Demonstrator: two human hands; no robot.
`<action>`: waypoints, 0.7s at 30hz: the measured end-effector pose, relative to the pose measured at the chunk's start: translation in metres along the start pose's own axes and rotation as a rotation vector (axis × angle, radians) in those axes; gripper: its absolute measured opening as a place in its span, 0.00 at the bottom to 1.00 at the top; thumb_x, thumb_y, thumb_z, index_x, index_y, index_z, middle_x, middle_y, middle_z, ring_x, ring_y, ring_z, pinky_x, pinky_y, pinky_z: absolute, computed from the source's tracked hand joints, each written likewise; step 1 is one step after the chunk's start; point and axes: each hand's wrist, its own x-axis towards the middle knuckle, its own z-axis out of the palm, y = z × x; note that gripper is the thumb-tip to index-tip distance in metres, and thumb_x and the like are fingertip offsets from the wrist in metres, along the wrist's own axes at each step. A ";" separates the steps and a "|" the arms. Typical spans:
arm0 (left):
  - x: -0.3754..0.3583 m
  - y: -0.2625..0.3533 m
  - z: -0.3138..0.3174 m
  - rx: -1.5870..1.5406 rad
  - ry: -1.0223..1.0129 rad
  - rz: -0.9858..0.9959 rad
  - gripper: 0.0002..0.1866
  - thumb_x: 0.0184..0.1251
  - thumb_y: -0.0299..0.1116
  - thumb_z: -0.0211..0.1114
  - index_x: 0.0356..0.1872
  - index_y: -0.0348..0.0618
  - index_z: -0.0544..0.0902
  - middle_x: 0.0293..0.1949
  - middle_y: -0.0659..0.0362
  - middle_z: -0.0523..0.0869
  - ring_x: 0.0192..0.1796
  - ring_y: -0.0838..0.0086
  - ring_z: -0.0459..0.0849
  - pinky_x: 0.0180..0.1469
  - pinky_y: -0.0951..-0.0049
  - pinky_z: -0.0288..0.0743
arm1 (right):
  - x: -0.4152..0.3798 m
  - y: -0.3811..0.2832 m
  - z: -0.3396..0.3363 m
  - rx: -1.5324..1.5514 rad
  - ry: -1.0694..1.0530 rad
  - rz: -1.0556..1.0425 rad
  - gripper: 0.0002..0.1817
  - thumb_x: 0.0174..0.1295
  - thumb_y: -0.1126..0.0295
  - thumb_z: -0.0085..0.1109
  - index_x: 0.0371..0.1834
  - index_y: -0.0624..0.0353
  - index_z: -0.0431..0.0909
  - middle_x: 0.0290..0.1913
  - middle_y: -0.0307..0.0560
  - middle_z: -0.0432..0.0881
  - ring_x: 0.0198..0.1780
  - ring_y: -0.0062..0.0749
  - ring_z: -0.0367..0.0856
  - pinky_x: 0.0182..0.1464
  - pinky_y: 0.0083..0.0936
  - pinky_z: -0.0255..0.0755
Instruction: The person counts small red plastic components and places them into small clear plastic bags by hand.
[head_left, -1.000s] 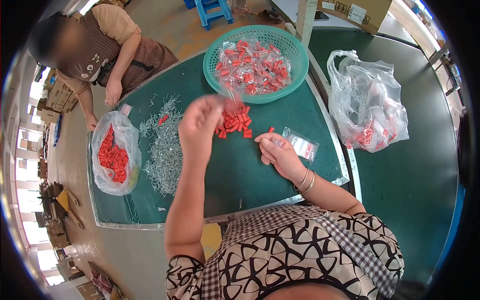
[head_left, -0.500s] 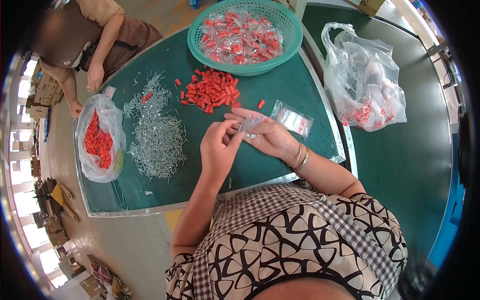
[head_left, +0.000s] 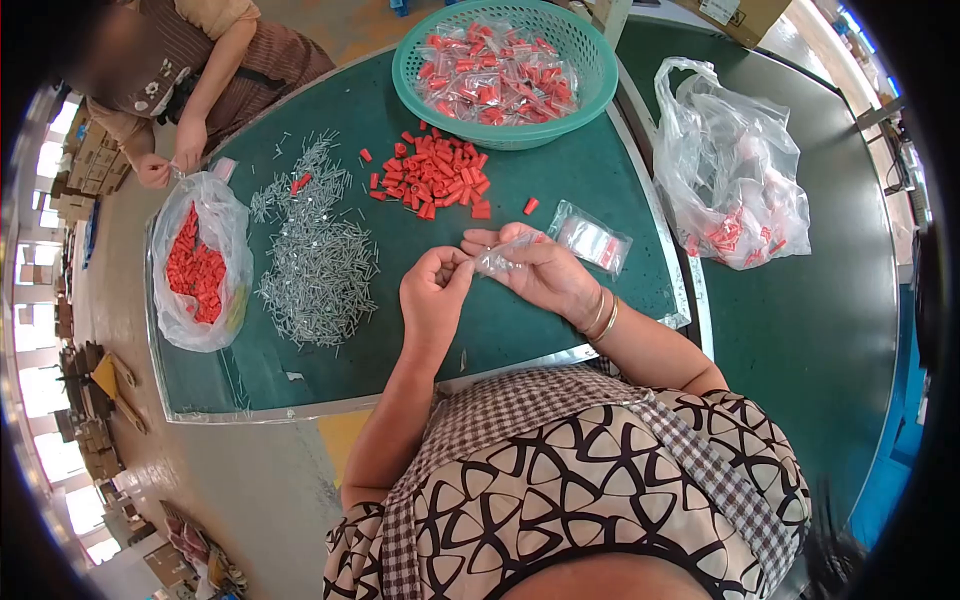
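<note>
Left hand [head_left: 437, 287]: grip pinched on clear bag [head_left: 492, 262] | right hand [head_left: 552, 275]: looser grip, same bag | contents unclear

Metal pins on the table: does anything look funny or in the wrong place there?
Yes, a bit of red lies on the pins, apart from the red pile beside them, so it looks stray.

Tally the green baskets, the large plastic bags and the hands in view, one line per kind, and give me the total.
Green basket: 1
Large plastic bags, one at left and one at right: 2
Hands, the wearer's left hand, right hand and the co-worker's pair: 4
Total: 7
</note>
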 end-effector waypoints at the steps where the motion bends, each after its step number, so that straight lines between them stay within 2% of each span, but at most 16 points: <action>1: -0.001 -0.002 -0.001 -0.011 0.000 -0.003 0.04 0.65 0.22 0.66 0.38 0.35 0.82 0.29 0.65 0.83 0.28 0.87 0.77 0.31 0.85 0.72 | 0.000 0.000 -0.001 0.008 -0.005 -0.008 0.09 0.65 0.82 0.50 0.43 0.63 0.80 0.64 0.59 0.74 0.69 0.45 0.70 0.74 0.40 0.61; 5: -0.003 0.001 0.004 -0.103 0.023 -0.040 0.04 0.65 0.22 0.67 0.39 0.35 0.82 0.29 0.65 0.83 0.27 0.87 0.77 0.31 0.85 0.72 | -0.001 -0.001 0.003 -0.015 0.021 -0.009 0.07 0.65 0.81 0.51 0.38 0.61 0.80 0.63 0.59 0.75 0.68 0.44 0.71 0.73 0.39 0.62; 8: -0.002 -0.003 0.002 0.073 -0.007 -0.004 0.04 0.65 0.23 0.66 0.39 0.35 0.83 0.30 0.65 0.83 0.28 0.87 0.77 0.30 0.85 0.72 | 0.000 0.000 0.001 -0.015 0.031 -0.015 0.08 0.65 0.82 0.51 0.39 0.60 0.80 0.63 0.59 0.75 0.67 0.45 0.72 0.72 0.40 0.63; 10: -0.001 -0.006 -0.001 0.007 0.021 -0.017 0.04 0.66 0.24 0.66 0.39 0.35 0.83 0.30 0.65 0.83 0.29 0.86 0.77 0.32 0.84 0.72 | -0.001 -0.001 0.003 -0.039 0.027 -0.015 0.08 0.65 0.82 0.50 0.38 0.59 0.80 0.64 0.59 0.75 0.67 0.45 0.72 0.71 0.40 0.64; 13: -0.003 -0.005 -0.007 -0.114 0.052 -0.030 0.04 0.67 0.25 0.65 0.38 0.35 0.82 0.31 0.64 0.83 0.31 0.84 0.78 0.35 0.83 0.73 | -0.003 -0.005 0.018 -0.020 0.204 -0.046 0.08 0.64 0.84 0.50 0.32 0.59 0.76 0.52 0.52 0.80 0.59 0.42 0.76 0.72 0.40 0.65; 16: -0.004 -0.007 -0.016 -0.289 0.074 -0.076 0.04 0.70 0.26 0.62 0.40 0.36 0.81 0.37 0.60 0.85 0.35 0.80 0.81 0.41 0.79 0.75 | -0.005 -0.004 0.005 0.054 0.181 -0.113 0.10 0.63 0.82 0.50 0.25 0.57 0.69 0.33 0.41 0.74 0.40 0.32 0.77 0.55 0.31 0.76; 19: -0.006 -0.002 -0.025 -0.424 0.074 -0.081 0.04 0.71 0.26 0.60 0.41 0.37 0.80 0.41 0.56 0.86 0.38 0.78 0.83 0.42 0.77 0.76 | -0.007 -0.010 0.002 0.105 0.035 -0.087 0.12 0.61 0.81 0.51 0.23 0.55 0.64 0.23 0.34 0.61 0.26 0.23 0.63 0.30 0.20 0.66; 21: -0.008 -0.001 -0.030 -0.448 0.080 -0.063 0.04 0.72 0.27 0.59 0.42 0.37 0.80 0.43 0.54 0.87 0.39 0.76 0.84 0.43 0.76 0.77 | -0.009 -0.013 0.011 -0.041 0.074 -0.052 0.13 0.67 0.76 0.50 0.24 0.54 0.63 0.23 0.32 0.61 0.24 0.19 0.58 0.26 0.19 0.53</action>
